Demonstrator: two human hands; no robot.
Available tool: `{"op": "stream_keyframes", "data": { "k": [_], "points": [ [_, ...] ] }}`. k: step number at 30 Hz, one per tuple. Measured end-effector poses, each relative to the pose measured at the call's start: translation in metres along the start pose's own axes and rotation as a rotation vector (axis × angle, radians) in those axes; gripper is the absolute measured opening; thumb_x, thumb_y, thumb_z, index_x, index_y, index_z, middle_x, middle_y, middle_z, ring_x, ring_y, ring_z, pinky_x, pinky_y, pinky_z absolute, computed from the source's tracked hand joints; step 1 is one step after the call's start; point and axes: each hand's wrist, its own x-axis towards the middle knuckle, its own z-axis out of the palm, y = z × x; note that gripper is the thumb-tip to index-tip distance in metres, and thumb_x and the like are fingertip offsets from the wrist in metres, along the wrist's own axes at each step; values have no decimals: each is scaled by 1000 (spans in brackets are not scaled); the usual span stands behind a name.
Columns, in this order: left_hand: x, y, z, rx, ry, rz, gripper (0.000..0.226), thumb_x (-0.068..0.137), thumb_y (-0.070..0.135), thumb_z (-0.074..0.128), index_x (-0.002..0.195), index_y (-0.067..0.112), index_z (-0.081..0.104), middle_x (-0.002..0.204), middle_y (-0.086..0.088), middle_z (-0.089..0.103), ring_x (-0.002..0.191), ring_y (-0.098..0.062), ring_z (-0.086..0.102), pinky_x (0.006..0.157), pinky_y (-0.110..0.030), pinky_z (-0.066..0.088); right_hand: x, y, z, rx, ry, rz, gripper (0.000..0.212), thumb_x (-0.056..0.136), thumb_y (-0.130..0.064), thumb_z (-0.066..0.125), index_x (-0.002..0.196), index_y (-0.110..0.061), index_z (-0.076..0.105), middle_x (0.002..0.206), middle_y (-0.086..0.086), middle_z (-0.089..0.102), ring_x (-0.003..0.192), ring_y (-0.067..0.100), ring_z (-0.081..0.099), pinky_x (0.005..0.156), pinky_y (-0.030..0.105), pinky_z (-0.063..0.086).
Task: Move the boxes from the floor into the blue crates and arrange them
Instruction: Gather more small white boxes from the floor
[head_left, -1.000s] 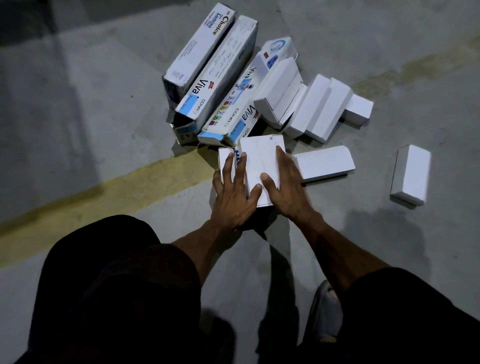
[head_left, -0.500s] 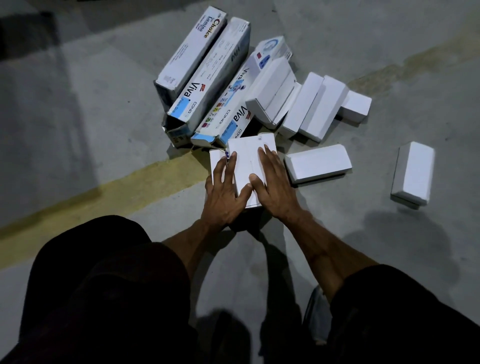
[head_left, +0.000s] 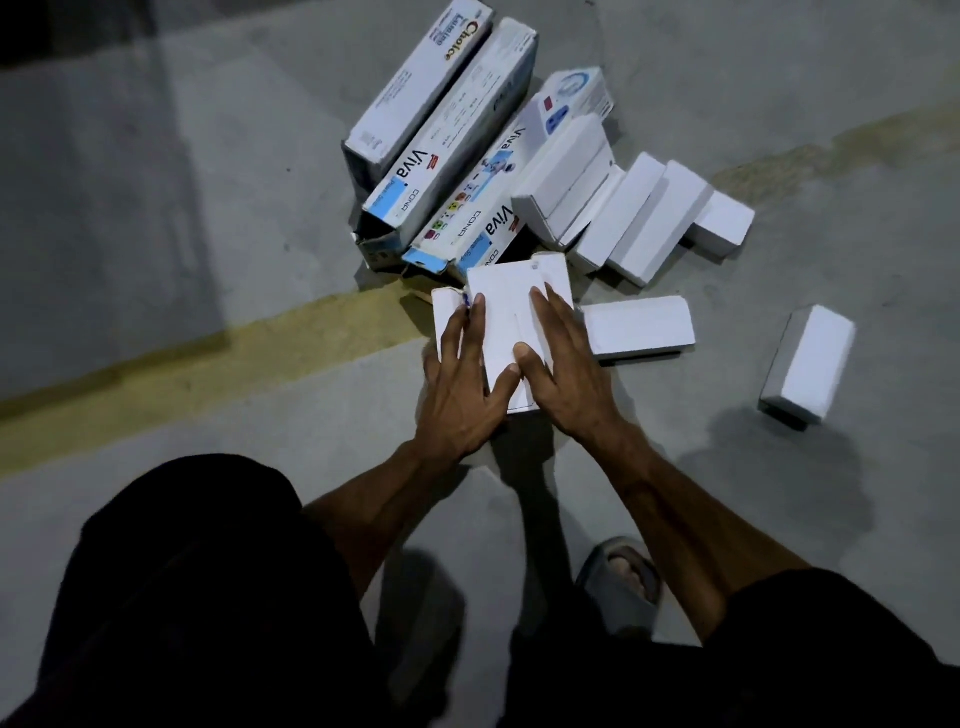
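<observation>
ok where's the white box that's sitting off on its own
In the head view the lone white box lies on the floor at the far right, apart from the pile, right of the flat white box beside the right hand.

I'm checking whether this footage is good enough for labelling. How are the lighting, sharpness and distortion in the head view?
Head view: dim overall, with the white boxes under the hands standing out brightly; soft shadows fall beneath the left hand and right hand; the lower corners sink into near-black clothing; print on the Viva box stays readable, so focus is fair; the wide lens fans straight edges outward.
</observation>
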Motion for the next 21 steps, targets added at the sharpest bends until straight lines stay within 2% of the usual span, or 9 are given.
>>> {"op": "stream_keyframes", "data": {
  "k": [2,5,11,15,18,19,21],
  "points": [
    [-16,29,-29,33,-22,19,89,89,71,24,161,26,-3,169,-1,-3,156,-19,1,122,-60,11,-11,-29,-31,-5,-4,-28,68,100,-49,39,158,-19,20,166,2,17,152,20,20,120,54,24],
    [-41,78,-89,72,-11,70,86,92,66,26,161,24,-1,169,-1,-3,156,-17,-2,123,-58,9,-27,-91,-79,6,11,-56,63,102,-39,43,158,-17,22,167,2,16,152,19,19,121,52,24],
    [-82,203,-222,106,103,123,80,96,55,37,161,23,4,169,-3,1,156,-20,-1,124,-52,6,-34,-236,-201,15,29,-132,61,103,-33,44,157,-14,24,167,1,15,153,16,14,123,38,21],
    [-101,291,-315,108,142,100,81,93,59,35,160,32,-3,169,3,-5,156,-24,-2,124,-47,5,-30,-333,-288,22,41,-183,60,103,-33,44,157,-17,25,166,-1,17,153,14,14,122,31,20],
    [-113,349,-383,116,201,141,81,94,58,37,160,34,-2,169,2,-3,156,-26,0,121,-41,6,-25,-399,-344,23,51,-210,60,102,-34,44,157,-19,26,166,-2,18,153,12,15,117,13,14],
    [-118,366,-403,122,220,149,81,94,58,37,160,35,-2,169,2,-3,156,-26,1,121,-42,7,-24,-419,-359,25,53,-219,60,102,-35,44,157,-21,25,166,-3,18,153,11,15,115,9,12],
    [-127,396,-439,136,248,133,81,92,60,36,159,38,-5,169,4,-7,156,-29,2,119,-45,13,-23,-456,-386,40,52,-248,60,102,-36,44,158,-23,24,166,-5,18,153,9,14,116,10,11]
  ]
}}
